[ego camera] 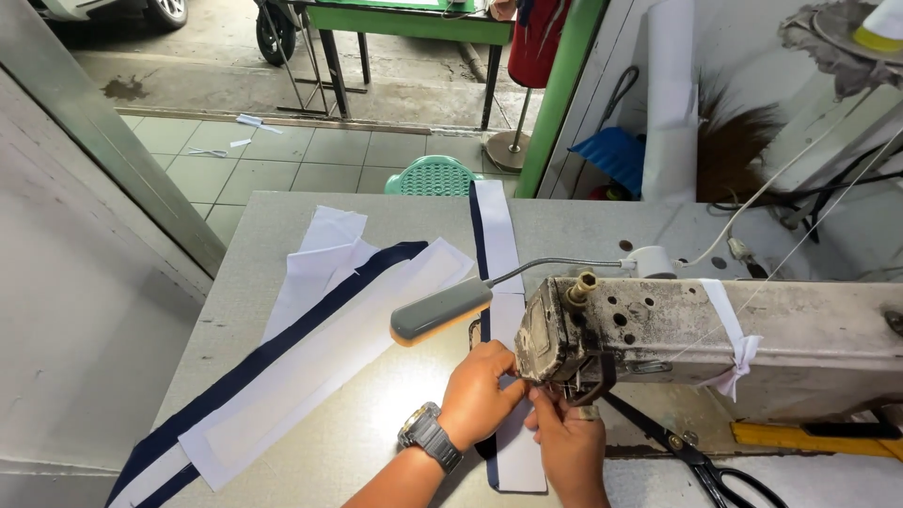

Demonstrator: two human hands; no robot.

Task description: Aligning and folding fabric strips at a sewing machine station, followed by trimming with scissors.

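Both hands meet at the head of the sewing machine (658,329), near the middle of the worktop (376,414). My left hand (480,393), with a dark wristwatch (430,436) on the wrist, reaches in from the near left, fingers curled and pressed down on the white fabric strip (503,282) just left of the needle area. My right hand (569,442) comes up from the near edge, its fingertips pinching something small under the machine head; I cannot tell whether that is thread or the strip's edge. The strip, edged in navy, runs from under my hands toward the far side of the worktop. A grey lamp (440,310) on a bent stalk hangs just above and left of my hands. Further left lie longer white and navy fabric pieces (310,339). Black scissors (701,461) rest near right.
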